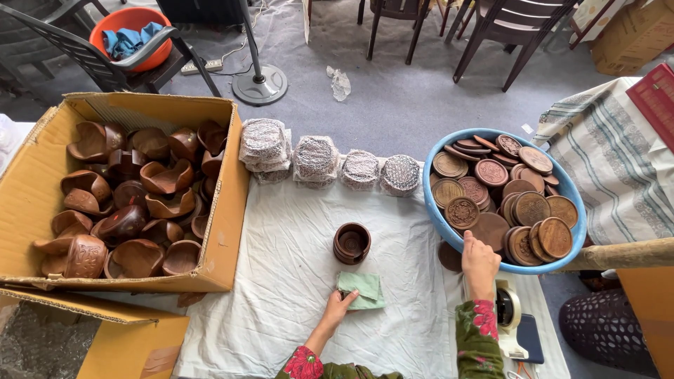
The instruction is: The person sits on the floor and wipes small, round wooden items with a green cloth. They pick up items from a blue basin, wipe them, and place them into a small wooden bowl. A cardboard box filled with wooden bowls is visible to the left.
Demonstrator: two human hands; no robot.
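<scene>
Left hand: our left hand [339,307] lies flat and unclenched on the white cloth [281,295], fingertips pinning the near-left edge of a folded green cloth [363,289]; we see no full grasp, only a press.
Right hand: our right hand [479,261] reaches forward, fingers curled over the near rim of the blue basin [439,214]; whether they grip a disc or only the rim we cannot tell.
Green cloth: just ahead and right of the left hand, its long side running roughly left to right.
Holder: a round dark wooden coaster holder [352,243] stands upright, just beyond the green cloth and apart from it, between our two hands and nearer the left.
Key relation: the carved wooden discs [505,203] lie directly ahead of the right hand, well apart from the left; the right is the nearer hand by far.
Near right: a tape dispenser [507,309] sits beside the right forearm.
Left of tabletop: an open cardboard box [228,203] full of dark carved wooden bowls [130,203].
Far edge: a row of wrapped bundles [316,160] lies along the back of the white cloth.
Floor beyond: a fan base [260,85], chairs and an orange tub [133,31].
</scene>
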